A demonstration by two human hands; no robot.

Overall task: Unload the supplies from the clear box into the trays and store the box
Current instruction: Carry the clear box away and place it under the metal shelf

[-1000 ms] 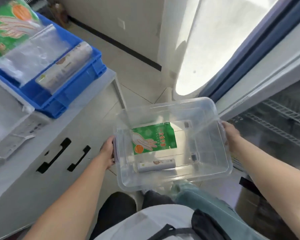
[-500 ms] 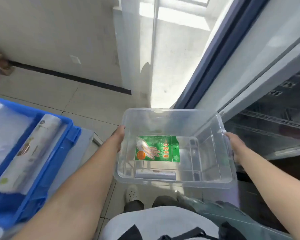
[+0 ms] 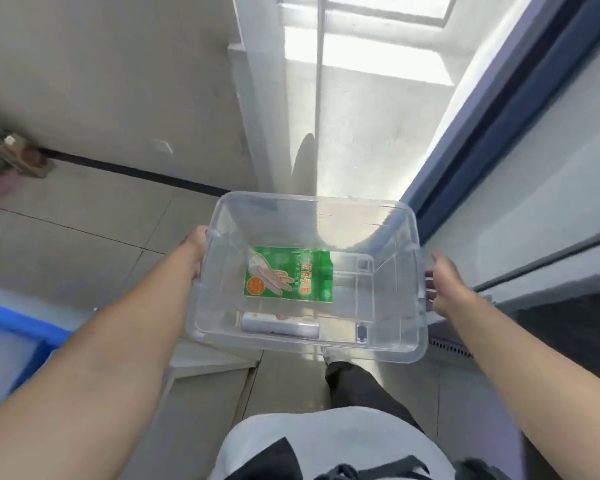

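At about eight o'clock a corner of the blue tray (image 3: 18, 336) is showing, and the supplies are meant to be going there. Moving right, the left hand (image 3: 195, 249) is clasping the left rim of the clear box (image 3: 409, 271), its grip closed on the plastic edge to be carrying that side's weight. The box is hanging level in mid-air above the tiled floor (image 3: 84, 244), at the centre of the view, which is keeping its contents from sliding. Inside, a green pack of disposable gloves (image 3: 288, 273) is lying flat on the bottom, and a white roll (image 3: 280, 328) is resting against the near wall at six o'clock. At three o'clock the right hand (image 3: 445, 289) is pressing on the right rim, fingers (image 3: 429, 284) curled around it, balancing the load.
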